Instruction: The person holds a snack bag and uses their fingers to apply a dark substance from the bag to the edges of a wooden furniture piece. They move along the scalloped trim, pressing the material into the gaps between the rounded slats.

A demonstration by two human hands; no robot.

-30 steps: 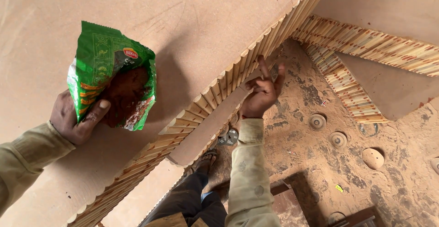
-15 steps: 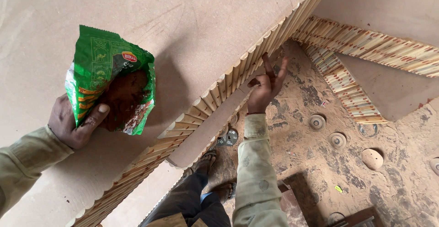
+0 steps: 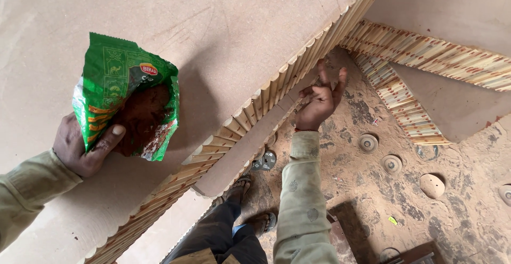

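Holding a crumpled green packet [image 3: 125,101] upright above the broad brown board [image 3: 229,35], the left hand [image 3: 85,147] was clamped on the packet's lower end, thumb across its front. The packet's mouth gaped toward the ribbed strip edging [image 3: 266,101] of that board, and a mass of reddish-brown powder showed inside; it looked well filled, so by my judgement little of it had been used. A small red oval label sat near the packet's top corner, with orange bands low on its front. The right hand [image 3: 319,101] was off the board's edge, just beside the ribbed edging, fingers spread apart and holding nothing; whether any powder clung to them I could not tell. No powder showed on the edging itself, so any rubbing-in seemed not yet visible. Beyond that edge lay the dusty floor [image 3: 463,221] with several round discs [image 3: 391,164], and a second ribbed panel [image 3: 426,56] stood farther from the board.
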